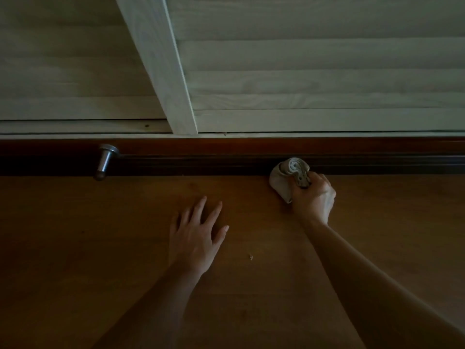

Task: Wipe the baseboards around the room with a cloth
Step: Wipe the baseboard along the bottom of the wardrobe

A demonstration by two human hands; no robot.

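Two bare hands in my feed, both low over a brown wooden floor [100,235], and the light is pretty dim, so bear with me.

The right grip [313,197] is closed tight: fingers and thumb are wrapped round the lower end of a bunched-up pale cloth [289,172]. The cloth's rolled top pokes out above the knuckles and sits against the dark baseboard [226,157], down where the board meets the floor, right of centre in the view. A fold of it bulges out to the left of the fist.

The left grip [195,238] has got nothing in it. Its fingers are straight and fanned out, palm down, and as far as I can tell it's planted flat on the floor. It sits left of the cloth hand and a bit nearer to me, short of the baseboard and not touching it.

Other stuff: a metal door stop [104,161] with a dark tip sticks out of the baseboard far off to the left, well apart from the cloth. Above the baseboard there's a pale sill strip [75,127], then pale slatted panels [314,71] with a pale upright post [163,59] between them. One tiny light crumb [250,257] lies on the floor between the two forearms.
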